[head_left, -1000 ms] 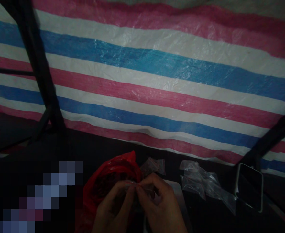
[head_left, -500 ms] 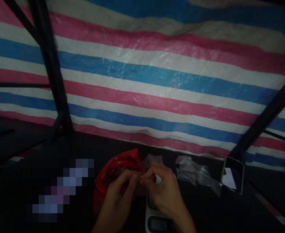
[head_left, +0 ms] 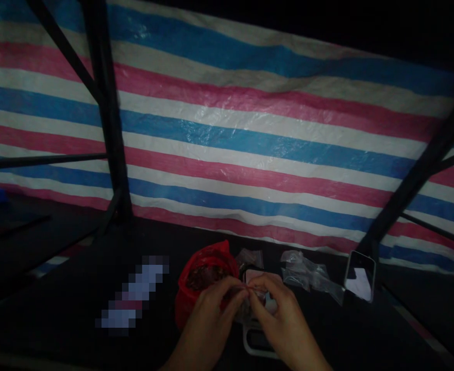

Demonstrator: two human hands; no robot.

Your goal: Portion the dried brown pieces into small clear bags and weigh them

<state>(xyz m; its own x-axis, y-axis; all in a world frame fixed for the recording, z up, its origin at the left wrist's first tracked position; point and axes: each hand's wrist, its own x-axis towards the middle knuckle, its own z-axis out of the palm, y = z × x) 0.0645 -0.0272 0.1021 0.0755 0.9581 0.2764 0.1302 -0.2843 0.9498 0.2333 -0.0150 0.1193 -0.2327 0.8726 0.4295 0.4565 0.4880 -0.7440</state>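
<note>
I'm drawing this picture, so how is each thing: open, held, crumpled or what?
Left hand: pinching
Right hand: pinching
Small clear bag: held between them
Red bag: open, dark pieces inside
Loose clear bags: lying crumpled
Far clear bag: lying down
Scale: partly hidden, no number readable
Phone: on or off unclear
Striped sheet: hanging, wrinkled

No text, label, brand, number or sign is legible in this view. The panel of the pale-framed device (head_left: 261, 340) displays no readable digits. The phone (head_left: 360, 275) presents a bright patch without legible characters. The held clear bag (head_left: 244, 312) and the loose clear bags (head_left: 307, 270) carry no readable print. The pixelated strip (head_left: 134, 296) is indecipherable.
</note>
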